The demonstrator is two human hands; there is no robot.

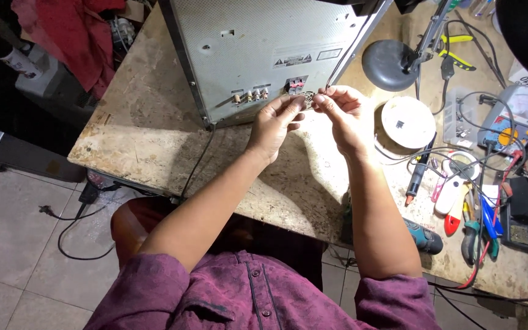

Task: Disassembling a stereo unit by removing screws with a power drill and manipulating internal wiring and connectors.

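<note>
Behind the amplifier [264, 55], right hand [343, 119] pinches wire [340, 67].

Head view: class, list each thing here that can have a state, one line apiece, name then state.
Left hand: raised, fingertips pinched on a thin black wire.
Right hand: raised, pinching the same wire.
Grey metal cabinet: upright, rear panel facing the person.
Analogue multimeter: lying flat, leads attached.
White round tin: lid on.

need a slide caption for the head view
Both hands, left hand and right hand, pinch a thin wire behind a grey metal device on a cluttered workbench.
</note>
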